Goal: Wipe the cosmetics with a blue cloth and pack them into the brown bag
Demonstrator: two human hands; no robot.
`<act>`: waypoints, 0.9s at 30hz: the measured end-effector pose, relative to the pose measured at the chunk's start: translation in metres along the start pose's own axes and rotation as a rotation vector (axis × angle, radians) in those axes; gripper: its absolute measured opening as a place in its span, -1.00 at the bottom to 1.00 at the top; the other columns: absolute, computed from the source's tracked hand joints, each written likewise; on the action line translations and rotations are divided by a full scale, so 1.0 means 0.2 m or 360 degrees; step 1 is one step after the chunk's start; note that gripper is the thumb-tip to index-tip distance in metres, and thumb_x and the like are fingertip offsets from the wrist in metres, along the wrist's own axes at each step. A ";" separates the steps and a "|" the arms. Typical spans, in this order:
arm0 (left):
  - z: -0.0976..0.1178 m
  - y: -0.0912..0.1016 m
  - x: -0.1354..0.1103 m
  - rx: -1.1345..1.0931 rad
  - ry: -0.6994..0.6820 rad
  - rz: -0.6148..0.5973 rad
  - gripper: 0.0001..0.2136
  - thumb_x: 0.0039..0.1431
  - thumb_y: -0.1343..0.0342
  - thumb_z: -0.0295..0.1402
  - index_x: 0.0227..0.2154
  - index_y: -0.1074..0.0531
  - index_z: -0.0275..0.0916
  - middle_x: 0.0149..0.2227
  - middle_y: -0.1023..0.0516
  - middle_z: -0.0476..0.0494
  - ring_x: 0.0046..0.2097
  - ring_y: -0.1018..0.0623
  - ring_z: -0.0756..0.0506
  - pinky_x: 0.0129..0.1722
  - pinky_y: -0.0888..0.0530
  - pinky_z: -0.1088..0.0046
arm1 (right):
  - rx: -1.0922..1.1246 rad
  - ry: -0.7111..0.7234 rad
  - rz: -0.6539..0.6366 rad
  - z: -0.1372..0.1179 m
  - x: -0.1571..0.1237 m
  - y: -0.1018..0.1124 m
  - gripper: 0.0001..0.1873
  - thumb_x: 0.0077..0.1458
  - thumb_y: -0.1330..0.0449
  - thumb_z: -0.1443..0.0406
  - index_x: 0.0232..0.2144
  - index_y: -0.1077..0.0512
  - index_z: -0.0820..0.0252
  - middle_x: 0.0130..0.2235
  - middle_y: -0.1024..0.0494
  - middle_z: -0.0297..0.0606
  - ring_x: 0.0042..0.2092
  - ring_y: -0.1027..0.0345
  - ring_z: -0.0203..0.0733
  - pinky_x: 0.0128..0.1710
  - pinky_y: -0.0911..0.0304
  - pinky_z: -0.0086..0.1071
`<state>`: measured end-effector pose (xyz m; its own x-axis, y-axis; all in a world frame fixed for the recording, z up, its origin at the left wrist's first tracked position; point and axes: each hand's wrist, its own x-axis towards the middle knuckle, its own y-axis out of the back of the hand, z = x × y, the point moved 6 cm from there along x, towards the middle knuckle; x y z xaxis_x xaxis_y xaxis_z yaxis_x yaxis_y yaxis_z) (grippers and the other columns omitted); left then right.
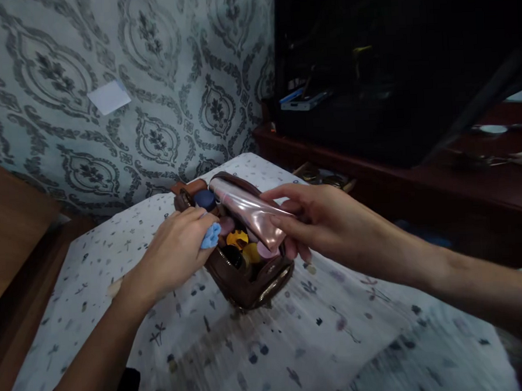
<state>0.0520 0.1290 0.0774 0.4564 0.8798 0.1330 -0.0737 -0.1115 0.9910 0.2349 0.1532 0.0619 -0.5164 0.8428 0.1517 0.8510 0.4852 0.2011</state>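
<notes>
A brown zippered cosmetics bag (237, 283) lies unzipped on the patterned white cloth, packed with small containers. Among them are a yellow-gold round item (237, 239) and a dark blue lid (204, 199). Above the bag's right side, my right hand (308, 216) grips a shiny pink tube (251, 210) between thumb and fingers; the tube slants over the contents. My left hand (180, 243) is at the bag's left edge, closed around a crumpled light blue cloth (210, 236). Whether its fingers also touch the bag is hidden.
The patterned white cloth (261, 359) covers the surface under the bag. A large black screen (389, 66) stands on a dark red cabinet (372, 154) at the right. An orange-brown item (186, 188) lies behind the bag. A wooden panel (13, 226) stands at the left.
</notes>
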 end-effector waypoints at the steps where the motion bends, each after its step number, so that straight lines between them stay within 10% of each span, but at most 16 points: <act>1: 0.00 0.00 -0.01 -0.0001 0.0008 0.0020 -0.79 0.29 0.04 -0.38 -0.20 -0.52 -0.22 -0.22 -0.56 -0.21 -0.14 -0.55 -0.23 -0.13 -0.46 0.24 | -0.0022 -0.0037 -0.0055 -0.01 0.03 -0.01 -0.83 0.19 -0.24 0.24 -0.20 -0.51 0.20 -0.56 -0.55 -0.36 -0.59 -0.42 -0.29 -0.68 -0.24 -0.50; 10: -0.02 -0.02 -0.03 -0.0054 0.0059 0.0109 -0.76 0.32 0.09 -0.36 -0.20 -0.51 -0.20 -0.17 -0.57 -0.21 -0.07 -0.54 -0.26 -0.10 -0.44 0.19 | -0.0080 -0.0419 -0.0289 0.04 0.16 -0.10 -0.80 0.07 -0.35 0.26 -0.39 -0.37 0.16 -0.67 -0.51 -0.32 -0.70 -0.34 -0.25 -0.76 -0.11 -0.51; 18: -0.03 -0.04 -0.03 -0.0033 0.0091 0.0152 -0.73 0.33 0.08 -0.31 -0.11 -0.50 -0.23 -0.15 -0.55 -0.24 -0.10 -0.53 -0.27 -0.16 -0.42 0.21 | -0.0525 -0.0308 -0.0209 0.06 0.24 -0.14 -0.89 0.11 -0.20 0.43 -0.35 -0.34 0.16 -0.78 -0.33 -0.56 -0.77 -0.18 -0.38 -0.73 -0.06 -0.56; 27: -0.03 -0.04 -0.03 -0.0029 0.0142 0.0106 -0.66 0.35 0.13 -0.29 -0.03 -0.49 -0.25 -0.13 -0.56 -0.25 -0.07 -0.53 -0.30 -0.11 -0.44 0.12 | -0.1167 -0.0168 -0.0440 -0.01 0.23 -0.16 -0.71 0.13 -0.08 0.47 -0.56 -0.49 0.26 -0.71 -0.42 -0.39 -0.62 -0.32 -0.36 -0.54 -0.17 -0.51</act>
<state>0.0441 0.1282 0.0683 0.3694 0.9084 0.1958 -0.1175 -0.1633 0.9795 0.1833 0.1757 0.0634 -0.6568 0.7495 -0.0824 0.3938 0.4341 0.8102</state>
